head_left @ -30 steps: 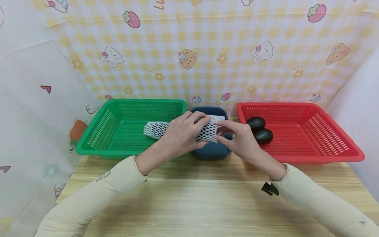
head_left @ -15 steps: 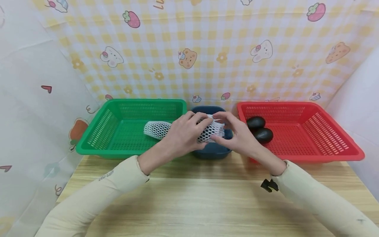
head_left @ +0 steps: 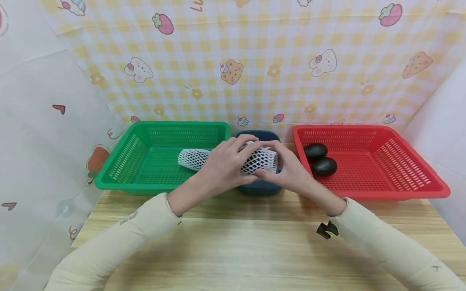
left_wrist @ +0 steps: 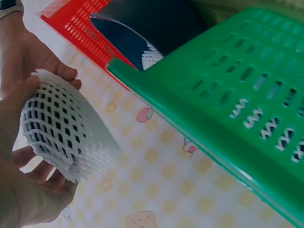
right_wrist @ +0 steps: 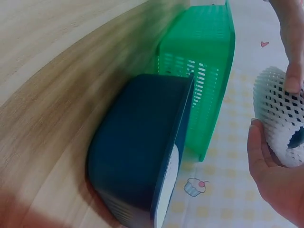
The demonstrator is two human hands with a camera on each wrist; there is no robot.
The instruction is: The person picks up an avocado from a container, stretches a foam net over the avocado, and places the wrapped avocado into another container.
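Observation:
Over the dark blue bin (head_left: pixel 259 189), a dark oval fruit in a white foam net sleeve (head_left: pixel 260 161) is held between both hands. My left hand (head_left: pixel 223 161) grips its left part, fingers over the top and thumb below. The right hand (head_left: pixel 291 169) curls round the other end, thumb on the near side and fingertips at the top. In the right wrist view the sleeve's open end (right_wrist: pixel 297 138) shows the dark fruit inside. Another netted piece (head_left: pixel 193 158) lies in the green basket (head_left: pixel 156 188), partly behind my left hand. Two bare, glossy black oval fruits (head_left: pixel 324 166) lie in the red basket (head_left: pixel 382 197).
The baskets and bin stand side by side on a wooden table (head_left: pixel 233 250), against a checked cloth backdrop (head_left: pixel 255 101). The left wrist view shows white foam net (left_wrist: pixel 151 58) inside the bin. A black strap piece (head_left: pixel 327 230) hangs under the right sleeve.
My right hand has moved left and closed farther over the sleeve's right end, its thumb now on the near side. The sleeve's end looks tucked rounder. The left hand keeps its grip.

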